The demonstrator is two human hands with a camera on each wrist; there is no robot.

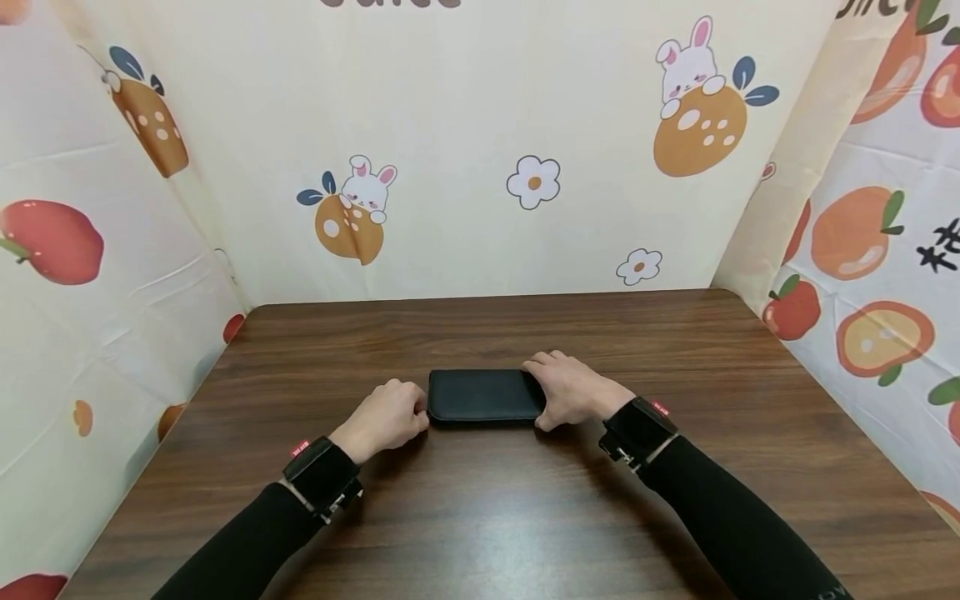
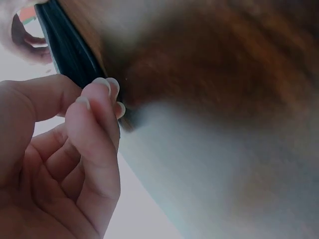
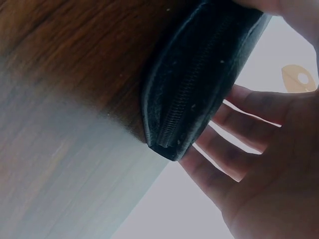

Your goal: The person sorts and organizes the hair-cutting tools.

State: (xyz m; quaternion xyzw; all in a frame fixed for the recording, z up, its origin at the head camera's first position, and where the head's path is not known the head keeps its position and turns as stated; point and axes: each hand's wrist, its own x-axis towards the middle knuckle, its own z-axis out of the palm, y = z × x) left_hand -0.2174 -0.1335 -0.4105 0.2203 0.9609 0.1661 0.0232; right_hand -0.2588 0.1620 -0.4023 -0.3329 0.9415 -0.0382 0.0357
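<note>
A black zip wallet (image 1: 486, 396) lies flat on the wooden table, its long side running left to right. My right hand (image 1: 572, 390) grips its right end, thumb at the near corner and fingers spread along the far edge. In the right wrist view, the closed teeth of the zipper (image 3: 187, 89) run along the side of the wallet (image 3: 204, 64). At the left end, my left hand (image 1: 387, 418) has thumb and fingertips pinched together against the near corner. The left wrist view shows these fingertips (image 2: 102, 89) right at the wallet's edge (image 2: 70, 45); what lies between them is hidden.
The brown wood-grain table (image 1: 480, 517) extends on all sides of the wallet. A cream curtain (image 1: 465, 100) printed with rabbits and flowers hangs behind it, with fruit-printed cloth (image 1: 862, 275) along the right side and more on the left. Both wrists wear black camera bands.
</note>
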